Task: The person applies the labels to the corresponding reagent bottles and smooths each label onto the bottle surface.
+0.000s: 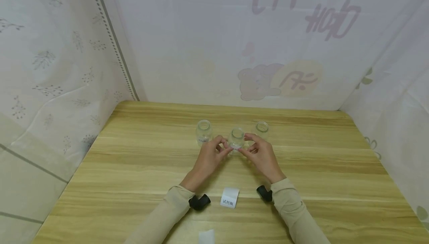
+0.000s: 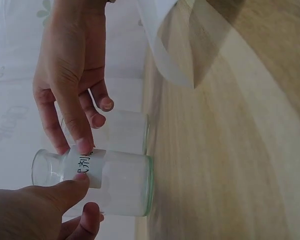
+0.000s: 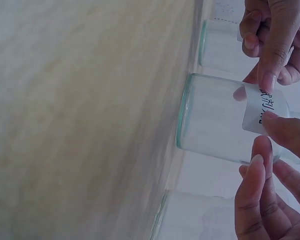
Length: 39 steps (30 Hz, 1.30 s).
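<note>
A clear wide-mouthed glass bottle (image 1: pixel 237 134) stands upright on the table between both hands. On its front is a white label (image 3: pixel 255 108) with dark handwritten characters. My left hand (image 1: pixel 209 155) holds the bottle from the left, its thumb (image 2: pixel 65 192) on the label. From the right, my right hand (image 1: pixel 263 157) grips it too, with the thumb (image 3: pixel 290 132) pressing the label's other side and a finger reaching behind the glass. A similar bottle (image 1: pixel 203 127) with a label is just left, and another bottle (image 1: pixel 261 129) is just right, partly behind the right hand.
A white paper slip (image 1: pixel 229 197) with handwriting lies on the wooden table (image 1: pixel 151 162) between the forearms. Another white piece (image 1: pixel 206 237) is at the near edge of view. Black curved objects (image 1: pixel 199 202) sit by the wrists. Patterned cloth (image 1: pixel 187 50) hangs behind the table.
</note>
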### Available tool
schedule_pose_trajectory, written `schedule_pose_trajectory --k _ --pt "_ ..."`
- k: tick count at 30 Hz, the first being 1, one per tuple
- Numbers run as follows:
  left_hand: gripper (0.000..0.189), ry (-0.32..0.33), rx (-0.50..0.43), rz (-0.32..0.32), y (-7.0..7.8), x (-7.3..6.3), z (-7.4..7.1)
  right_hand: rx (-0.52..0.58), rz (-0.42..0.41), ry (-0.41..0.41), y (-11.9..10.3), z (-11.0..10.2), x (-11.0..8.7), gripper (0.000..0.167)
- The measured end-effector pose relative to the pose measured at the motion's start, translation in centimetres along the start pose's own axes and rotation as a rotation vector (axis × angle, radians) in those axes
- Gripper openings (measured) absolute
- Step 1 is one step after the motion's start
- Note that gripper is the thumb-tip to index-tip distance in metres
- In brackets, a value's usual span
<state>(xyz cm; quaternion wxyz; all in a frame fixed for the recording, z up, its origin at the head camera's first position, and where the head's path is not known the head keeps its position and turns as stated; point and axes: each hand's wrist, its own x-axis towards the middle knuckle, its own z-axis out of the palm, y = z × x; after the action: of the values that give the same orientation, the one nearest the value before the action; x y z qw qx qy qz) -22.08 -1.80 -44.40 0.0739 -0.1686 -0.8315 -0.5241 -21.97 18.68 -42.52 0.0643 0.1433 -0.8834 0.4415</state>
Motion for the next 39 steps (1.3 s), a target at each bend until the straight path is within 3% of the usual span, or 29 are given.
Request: schedule_pose_trajectory --k 11,18,25,39 --pt "0.017 0.002 0.016 -0.011 -0.04 0.14 0.03 0.002 0.002 0.014 0.09 -0.27 0.13 0.043" --pt "0.020 0.006 0.022 -0.006 0.13 0.00 0.26 0.014 0.041 -0.005 -0.17 -0.21 0.14 0.049" --pt "0.023 0.024 0.050 0.015 0.11 -0.10 0.50 -0.003 0.026 0.010 -0.12 0.16 0.08 0.052" --pt "0.016 -0.014 0.044 -0.010 -0.28 0.06 0.04 -0.025 0.009 0.017 0.32 -0.36 0.16 0.042"
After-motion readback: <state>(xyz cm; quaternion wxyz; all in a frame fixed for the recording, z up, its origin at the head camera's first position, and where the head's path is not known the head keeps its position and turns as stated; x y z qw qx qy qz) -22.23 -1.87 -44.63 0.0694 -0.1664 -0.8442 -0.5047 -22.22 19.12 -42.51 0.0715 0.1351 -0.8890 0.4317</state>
